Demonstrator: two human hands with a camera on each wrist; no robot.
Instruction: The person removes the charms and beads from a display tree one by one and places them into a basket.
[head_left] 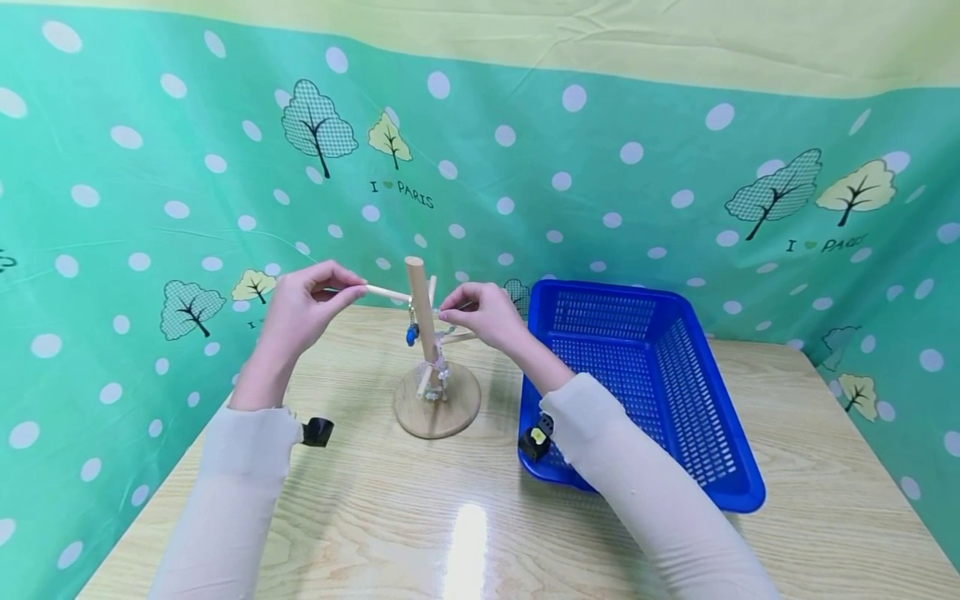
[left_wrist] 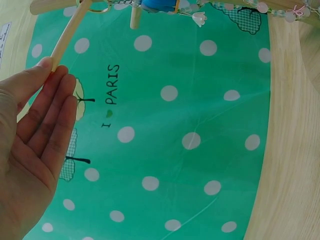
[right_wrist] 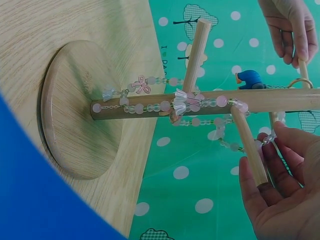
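A green cloth with white dots and printed trees [head_left: 645, 200] is hanging behind a table of pale wood grain [head_left: 360, 533]. On the right of the table, a deep blue plastic basket with mesh walls [head_left: 615, 289] is standing. Near it, on the left, a light wooden stand with round base, upright post and short pegs [head_left: 424, 321] is standing upright.

The left hand [head_left: 302, 310] is pinching the tip of the upper left wooden peg [head_left: 387, 292] between thumb and fingers. The right hand [head_left: 491, 315] is working on the other side of the post — its thumb and forefinger are closing narrowly on a thin strand of pink and clear beads [right_wrist: 234, 146]. This strand is running beside a peg; I cannot tell whether it is passing around it.

Lower down, another pink beaded strand with flower charms [right_wrist: 165, 106] is hanging around the post. A small blue charm [right_wrist: 251, 80] is hanging near the left peg, by a golden ring [right_wrist: 300, 81].
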